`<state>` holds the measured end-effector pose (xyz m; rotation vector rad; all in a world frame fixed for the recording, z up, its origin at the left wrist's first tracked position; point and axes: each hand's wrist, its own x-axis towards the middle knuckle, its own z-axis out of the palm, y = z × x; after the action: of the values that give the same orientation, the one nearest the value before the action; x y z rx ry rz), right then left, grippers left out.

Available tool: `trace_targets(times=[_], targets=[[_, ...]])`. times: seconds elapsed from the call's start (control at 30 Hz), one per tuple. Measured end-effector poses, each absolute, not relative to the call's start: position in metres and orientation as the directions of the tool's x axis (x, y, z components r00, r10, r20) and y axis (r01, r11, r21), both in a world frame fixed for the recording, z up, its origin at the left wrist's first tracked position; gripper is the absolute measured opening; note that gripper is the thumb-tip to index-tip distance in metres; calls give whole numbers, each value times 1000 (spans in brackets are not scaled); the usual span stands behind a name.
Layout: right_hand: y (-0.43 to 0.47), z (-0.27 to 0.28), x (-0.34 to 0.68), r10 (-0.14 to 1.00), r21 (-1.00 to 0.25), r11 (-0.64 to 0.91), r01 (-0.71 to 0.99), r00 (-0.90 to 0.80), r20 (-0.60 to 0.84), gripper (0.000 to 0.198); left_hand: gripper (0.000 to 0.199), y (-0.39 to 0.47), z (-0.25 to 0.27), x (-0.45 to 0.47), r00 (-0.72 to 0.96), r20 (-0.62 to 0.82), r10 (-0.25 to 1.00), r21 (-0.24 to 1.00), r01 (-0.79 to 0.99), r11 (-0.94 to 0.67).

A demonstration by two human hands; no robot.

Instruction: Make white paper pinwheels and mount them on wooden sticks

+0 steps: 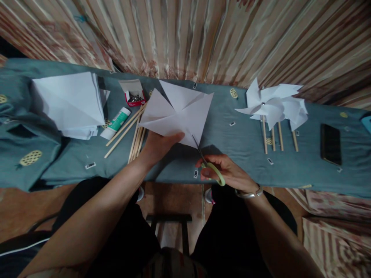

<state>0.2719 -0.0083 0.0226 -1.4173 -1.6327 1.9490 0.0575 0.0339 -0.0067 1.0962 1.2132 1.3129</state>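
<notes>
A white paper square (188, 112) with slits cut inward from its corners is held up over the cloth. My left hand (162, 143) grips its lower edge, thumb on top and the other fingers hidden underneath. My right hand (222, 168) is closed around the light green handles of a pair of scissors (213, 172). The scissors' blades are at the paper's lower right corner, one blade over the sheet. Just left of the paper lie several wooden sticks (135, 143), partly beneath it.
A stack of white paper (69, 102) lies at left, near a glue stick (116, 123) and an open red box of metal pins (135, 96). Finished paper pinwheels (272, 106) on sticks and a black phone (331, 144) lie at right. A pleated curtain (185, 38) hangs behind the table.
</notes>
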Motion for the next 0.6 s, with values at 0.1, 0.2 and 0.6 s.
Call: trace_targets(times=[0.1,0.2,0.6], targets=[[-9,23,272,701,-853,-328,407,-500,-508,49,47,34,-6,57,-83,3,997,998,-60,-8],[-9,23,272,699,-854,-321,409,-506,-505,50,47,33,-6,56,-72,-7,997,998,-56,3],[-9,21,274,688,-856,-347,384,-516,-510,51,38,34,-8,56,-61,-20,998,999,-47,17]])
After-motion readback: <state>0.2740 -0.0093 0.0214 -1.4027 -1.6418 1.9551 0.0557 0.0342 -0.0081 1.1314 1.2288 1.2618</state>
